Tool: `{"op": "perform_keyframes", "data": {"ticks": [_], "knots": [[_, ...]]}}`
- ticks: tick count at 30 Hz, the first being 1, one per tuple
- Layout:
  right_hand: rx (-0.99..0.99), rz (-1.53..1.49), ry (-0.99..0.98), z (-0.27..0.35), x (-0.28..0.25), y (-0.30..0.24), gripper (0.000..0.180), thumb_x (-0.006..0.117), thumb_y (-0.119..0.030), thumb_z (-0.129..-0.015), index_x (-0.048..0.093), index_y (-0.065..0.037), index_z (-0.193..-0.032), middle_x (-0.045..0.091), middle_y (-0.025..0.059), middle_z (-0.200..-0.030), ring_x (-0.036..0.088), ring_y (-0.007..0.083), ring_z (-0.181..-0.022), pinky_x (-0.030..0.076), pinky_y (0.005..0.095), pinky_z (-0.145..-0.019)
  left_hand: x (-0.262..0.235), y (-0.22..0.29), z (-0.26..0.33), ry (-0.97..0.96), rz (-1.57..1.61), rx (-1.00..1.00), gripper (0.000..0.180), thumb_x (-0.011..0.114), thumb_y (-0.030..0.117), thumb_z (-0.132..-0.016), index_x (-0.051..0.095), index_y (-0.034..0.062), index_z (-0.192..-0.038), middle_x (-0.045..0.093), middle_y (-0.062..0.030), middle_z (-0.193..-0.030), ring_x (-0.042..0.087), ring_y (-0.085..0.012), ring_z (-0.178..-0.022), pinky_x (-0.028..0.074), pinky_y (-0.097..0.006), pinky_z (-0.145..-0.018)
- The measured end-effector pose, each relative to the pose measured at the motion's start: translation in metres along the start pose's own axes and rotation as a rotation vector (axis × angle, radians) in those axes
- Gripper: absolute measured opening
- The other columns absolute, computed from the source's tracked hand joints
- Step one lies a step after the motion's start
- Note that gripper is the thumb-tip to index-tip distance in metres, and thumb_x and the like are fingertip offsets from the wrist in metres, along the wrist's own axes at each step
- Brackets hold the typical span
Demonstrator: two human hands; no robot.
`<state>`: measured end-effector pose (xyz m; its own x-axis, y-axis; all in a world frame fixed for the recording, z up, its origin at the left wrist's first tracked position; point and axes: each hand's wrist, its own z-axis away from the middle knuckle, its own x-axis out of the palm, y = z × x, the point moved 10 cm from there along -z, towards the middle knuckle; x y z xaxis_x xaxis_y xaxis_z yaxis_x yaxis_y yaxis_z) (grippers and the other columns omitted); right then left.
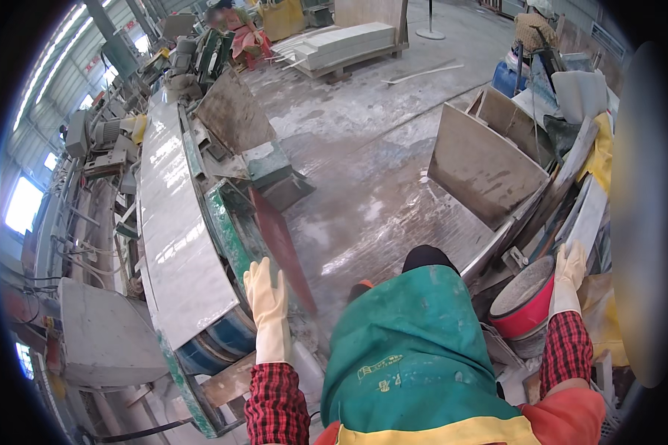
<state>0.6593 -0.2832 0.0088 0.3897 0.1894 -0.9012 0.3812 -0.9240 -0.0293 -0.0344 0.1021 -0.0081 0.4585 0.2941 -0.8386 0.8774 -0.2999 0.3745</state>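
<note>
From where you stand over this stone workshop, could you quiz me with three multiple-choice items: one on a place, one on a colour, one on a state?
1. Where is the red bucket?
A. beside the right hand
B. on the long slab
C. by the far pallet

2. What colour is the apron?
A. blue
B. green
C. white

3. How is the left hand?
A. fisted round a hose
B. bare
C. gloved, fingers open

Answers:
1 A: it sits just left of the right hand.
2 B: green cloth with a yellow hem.
3 C: a pale glove, fingers spread by the long slab.
</note>
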Motion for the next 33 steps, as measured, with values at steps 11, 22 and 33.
{"op": "perform_keyframes", "data": {"ticks": [11,22,33], "knots": [[0.155,-0.093,-0.093,0.018,-0.043,-0.028,0.041,0.066,-0.033,-0.077,0.066,-0.01,-0.111,0.064,0.0156,-0.116,0.058,0.0344,-0.112,0.045,0.0441,-0.098,0.018,-0.01,0.002,-0.145,0.065,-0.056,0.042,0.059,0.019,-0.093,0.053,0.0045,-0.132,0.049,-0.0245,-0.138,0.039,-0.0375,-0.134,0.024,-0.043,-0.115],[-0.033,-0.149,-0.146,0.06,-0.052,-0.032,0.043,0.061,-0.035,-0.085,0.052,-0.014,-0.123,0.051,0.007,-0.125,0.044,0.0294,-0.122,0.038,0.052,-0.099,0.019,-0.014,0.006,-0.203,0.066,-0.142,0.044,0.056,0.021,-0.095,0.05,0.0092,-0.137,0.044,-0.0197,-0.144,0.033,-0.0385,-0.137,0.023,-0.043,-0.115],[0.008,-0.011,-0.107,0.0,-0.031,-0.023,0.046,0.059,-0.036,-0.088,0.051,-0.017,-0.13,0.05,0.0049,-0.129,0.043,0.0248,-0.125,0.033,0.0456,-0.104,0.028,-0.013,0.003,-0.25,-0.016,-0.125,0.043,0.055,0.021,-0.095,0.05,0.0084,-0.137,0.044,-0.0191,-0.144,0.033,-0.0379,-0.138,0.023,-0.042,-0.115]]}}
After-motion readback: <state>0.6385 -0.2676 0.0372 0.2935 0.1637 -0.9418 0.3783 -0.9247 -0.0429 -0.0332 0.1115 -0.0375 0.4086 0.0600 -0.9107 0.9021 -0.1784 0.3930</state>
